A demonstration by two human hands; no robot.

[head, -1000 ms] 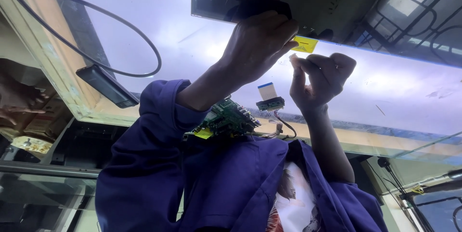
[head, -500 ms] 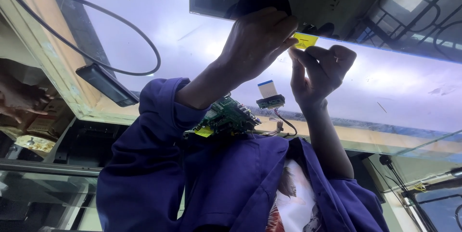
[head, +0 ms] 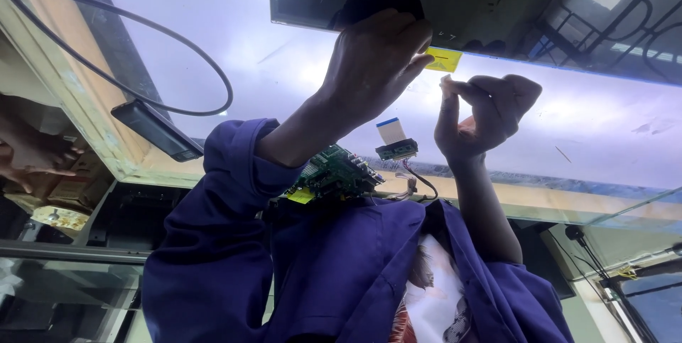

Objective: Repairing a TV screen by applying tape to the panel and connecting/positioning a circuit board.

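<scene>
Person's got both hands up at the near edge of the dark panel (head: 497, 2), right where it sits over the lit white panel (head: 284, 51). The left hand (head: 376, 59) has its fingers bunched and the tips pressed onto the yellow tab (head: 443, 60), which sits on that dark edge, about centre of the view. The right hand (head: 486, 110) is just right of the tab, thumb and forefinger pinched together; can't tell if anything thin is between them.

Imo the way to do this well is to keep the left fingertips flat on the tab so it doesn't curl, and work slow with the right so nothing tugs on the parts hanging near the chest.

Count: one yellow tab, two panels, one green circuit board (head: 334, 172) near the jacket, one small board with a white ribbon stub (head: 395, 141), one looping black cable (head: 213, 66), one black bar-shaped unit (head: 156, 130) to the left, plus someone else's hand (head: 28, 152) at far left
</scene>
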